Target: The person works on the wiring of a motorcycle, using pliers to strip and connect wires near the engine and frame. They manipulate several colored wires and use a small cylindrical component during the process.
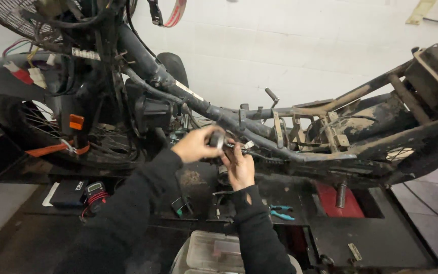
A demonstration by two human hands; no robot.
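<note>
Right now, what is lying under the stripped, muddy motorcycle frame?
Under the stripped, muddy motorcycle frame a dark work platform carries blue-handled pliers, a red panel and a small meter. The hands hide the middle.

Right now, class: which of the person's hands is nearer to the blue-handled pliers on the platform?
Right. The right hand is just above and left of the pliers; the left hand is higher and further left, by the frame.

Rusty grey motorcycle frame point(330, 114), black sleeves point(143, 203), blue-handled pliers point(281, 212), an orange strap point(51, 149), white brick wall point(280, 45).
</note>
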